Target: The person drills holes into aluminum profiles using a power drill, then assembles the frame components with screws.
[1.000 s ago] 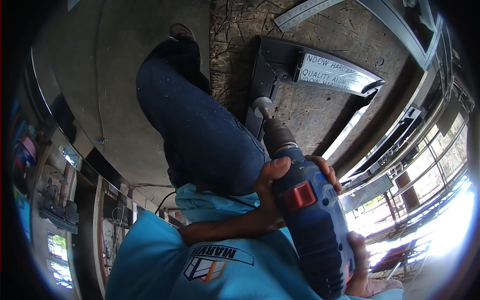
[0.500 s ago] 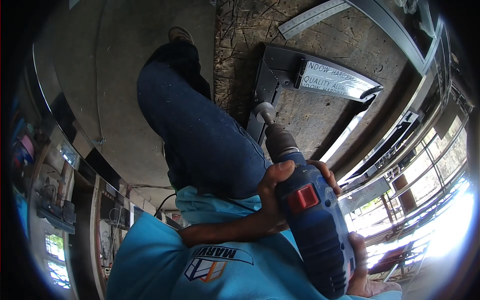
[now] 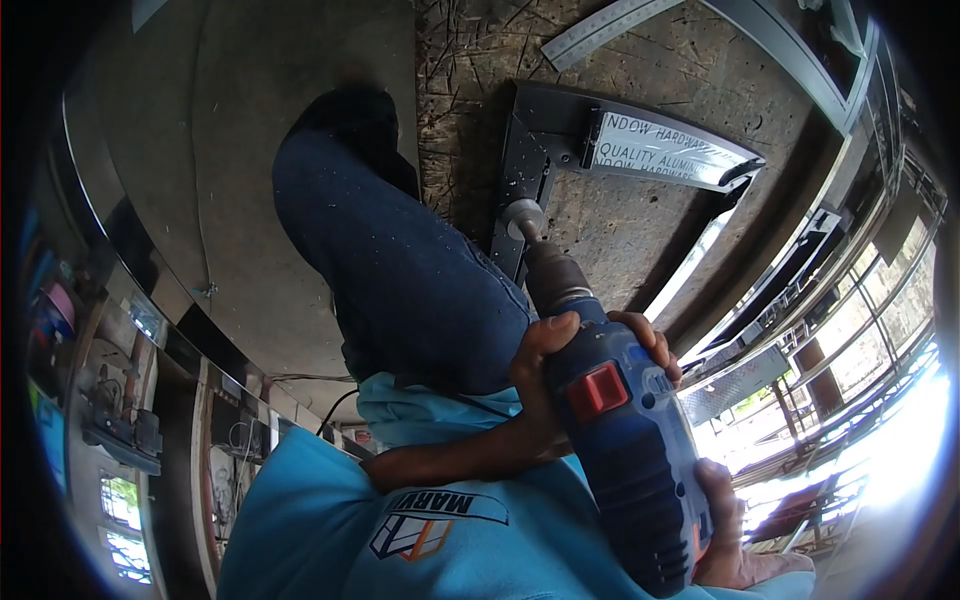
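Observation:
A blue power drill (image 3: 640,455) with a red switch points away from me over the bench. My left hand (image 3: 538,375) is closed around its front body, just behind the chuck (image 3: 557,275). At the rear, the fingers of my right hand (image 3: 722,540) wrap the drill's handle, which is mostly hidden. A round hole saw (image 3: 523,217) in the chuck meets the side of a dark metal frame (image 3: 530,125). Pale chips speckle the frame around the cutter. Printed protective film (image 3: 665,150) covers part of the frame's far bar.
The frame lies on a scratched wooden bench (image 3: 465,110). A silver metal bar (image 3: 610,28) and another frame (image 3: 785,50) are at the far right. My leg (image 3: 390,240) is beside the bench's left edge. A cable (image 3: 335,405) hangs near my waist.
The bench, frame and drill have shifted slightly left in view together. Both hands keep their hold, and the hole saw remains against the frame. More pale chips show on the frame.

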`<action>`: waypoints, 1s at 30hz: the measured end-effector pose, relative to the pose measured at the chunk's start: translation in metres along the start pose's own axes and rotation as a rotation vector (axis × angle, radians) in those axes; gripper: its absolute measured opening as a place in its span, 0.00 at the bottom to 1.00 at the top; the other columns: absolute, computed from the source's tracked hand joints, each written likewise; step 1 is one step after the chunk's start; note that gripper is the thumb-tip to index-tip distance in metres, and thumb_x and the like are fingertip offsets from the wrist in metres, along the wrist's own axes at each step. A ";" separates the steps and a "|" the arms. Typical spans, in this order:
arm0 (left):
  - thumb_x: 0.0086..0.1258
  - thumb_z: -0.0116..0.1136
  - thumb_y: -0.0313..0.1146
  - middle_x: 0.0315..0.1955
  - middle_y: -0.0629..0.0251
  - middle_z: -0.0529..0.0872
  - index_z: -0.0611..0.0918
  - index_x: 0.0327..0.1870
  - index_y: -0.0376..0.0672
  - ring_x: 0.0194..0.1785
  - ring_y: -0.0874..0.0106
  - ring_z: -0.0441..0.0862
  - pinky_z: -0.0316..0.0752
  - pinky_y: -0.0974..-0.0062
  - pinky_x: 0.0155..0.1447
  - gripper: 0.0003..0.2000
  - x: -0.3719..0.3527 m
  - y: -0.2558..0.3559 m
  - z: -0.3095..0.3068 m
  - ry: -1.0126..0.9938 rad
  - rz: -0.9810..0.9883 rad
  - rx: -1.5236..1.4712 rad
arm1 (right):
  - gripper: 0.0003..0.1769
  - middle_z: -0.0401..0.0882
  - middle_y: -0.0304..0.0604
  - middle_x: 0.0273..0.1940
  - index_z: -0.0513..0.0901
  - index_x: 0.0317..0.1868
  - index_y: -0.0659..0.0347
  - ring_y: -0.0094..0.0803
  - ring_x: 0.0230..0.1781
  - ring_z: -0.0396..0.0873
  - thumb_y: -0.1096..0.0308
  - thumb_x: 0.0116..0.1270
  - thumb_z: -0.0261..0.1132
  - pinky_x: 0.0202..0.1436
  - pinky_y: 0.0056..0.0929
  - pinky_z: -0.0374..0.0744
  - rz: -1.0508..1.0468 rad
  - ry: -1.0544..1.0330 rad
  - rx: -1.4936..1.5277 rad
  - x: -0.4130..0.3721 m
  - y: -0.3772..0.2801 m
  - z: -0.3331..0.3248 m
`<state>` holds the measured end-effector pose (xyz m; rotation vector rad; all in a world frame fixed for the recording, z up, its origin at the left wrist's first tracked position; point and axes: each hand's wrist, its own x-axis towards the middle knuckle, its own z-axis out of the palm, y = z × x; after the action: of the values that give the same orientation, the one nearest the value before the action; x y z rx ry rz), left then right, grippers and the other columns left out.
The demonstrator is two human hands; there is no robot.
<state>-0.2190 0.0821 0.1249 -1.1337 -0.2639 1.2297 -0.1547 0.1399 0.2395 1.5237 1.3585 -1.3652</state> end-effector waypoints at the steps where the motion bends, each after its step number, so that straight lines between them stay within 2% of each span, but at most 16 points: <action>1: 0.55 0.44 0.63 0.40 0.51 0.78 0.73 0.47 0.36 0.52 0.56 0.76 0.73 0.58 0.55 0.35 0.002 0.000 0.000 -0.024 0.012 -0.025 | 0.39 0.77 0.60 0.44 0.64 0.64 0.64 0.53 0.42 0.79 0.66 0.52 0.69 0.45 0.45 0.77 -0.002 0.004 -0.002 -0.002 0.001 -0.002; 8: 0.54 0.45 0.63 0.41 0.51 0.77 0.73 0.47 0.36 0.53 0.56 0.75 0.73 0.58 0.55 0.34 0.003 0.002 -0.003 -0.051 0.000 -0.014 | 0.39 0.77 0.60 0.45 0.63 0.65 0.63 0.54 0.42 0.78 0.66 0.53 0.69 0.46 0.45 0.76 -0.002 -0.005 -0.009 -0.002 0.002 0.000; 22: 0.56 0.45 0.63 0.40 0.52 0.78 0.74 0.47 0.37 0.51 0.57 0.76 0.73 0.59 0.55 0.33 0.002 -0.002 0.000 0.035 0.038 0.014 | 0.40 0.77 0.61 0.46 0.62 0.66 0.63 0.55 0.43 0.78 0.65 0.53 0.70 0.47 0.47 0.76 -0.010 -0.010 -0.033 -0.001 0.002 -0.003; 30: 0.56 0.44 0.64 0.41 0.52 0.77 0.73 0.48 0.37 0.52 0.57 0.75 0.72 0.58 0.56 0.34 0.004 -0.001 -0.004 -0.040 0.033 0.015 | 0.41 0.77 0.61 0.46 0.62 0.67 0.62 0.56 0.44 0.78 0.64 0.54 0.70 0.47 0.47 0.76 -0.009 -0.022 -0.051 -0.005 0.002 -0.009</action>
<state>-0.2139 0.0828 0.1223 -1.1052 -0.2666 1.2824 -0.1506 0.1465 0.2456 1.4667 1.3775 -1.3389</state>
